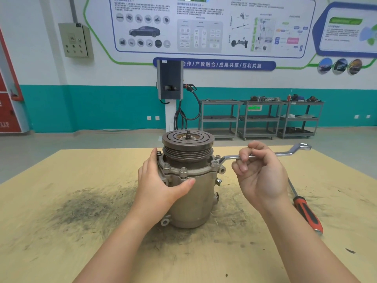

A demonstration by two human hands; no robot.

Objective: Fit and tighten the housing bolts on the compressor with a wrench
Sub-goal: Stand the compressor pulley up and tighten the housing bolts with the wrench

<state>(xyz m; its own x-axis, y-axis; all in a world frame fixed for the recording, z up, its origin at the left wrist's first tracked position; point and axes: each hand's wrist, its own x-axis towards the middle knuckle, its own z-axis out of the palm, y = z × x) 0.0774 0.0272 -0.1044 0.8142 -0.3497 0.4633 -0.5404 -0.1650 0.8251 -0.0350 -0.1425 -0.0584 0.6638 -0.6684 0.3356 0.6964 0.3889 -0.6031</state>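
A metal compressor [193, 203] stands upright in the middle of the wooden table, its grooved pulley [188, 142] on top. Several housing bolts sit around its flange; one bolt [183, 170] faces me at the front. My left hand [161, 185] wraps the compressor's left side, thumb across the front. My right hand [260, 172] grips the shaft of a silver ring wrench [285, 153]. The wrench's near end sits on a bolt [217, 158] at the flange's right side; its far end sticks out to the right.
A red-and-black screwdriver [307, 213] lies on the table [61, 242] to the right of my right arm. Dark grime stains the tabletop left of the compressor. Metal trolleys [259, 119] and a charging post [170, 82] stand by the far wall.
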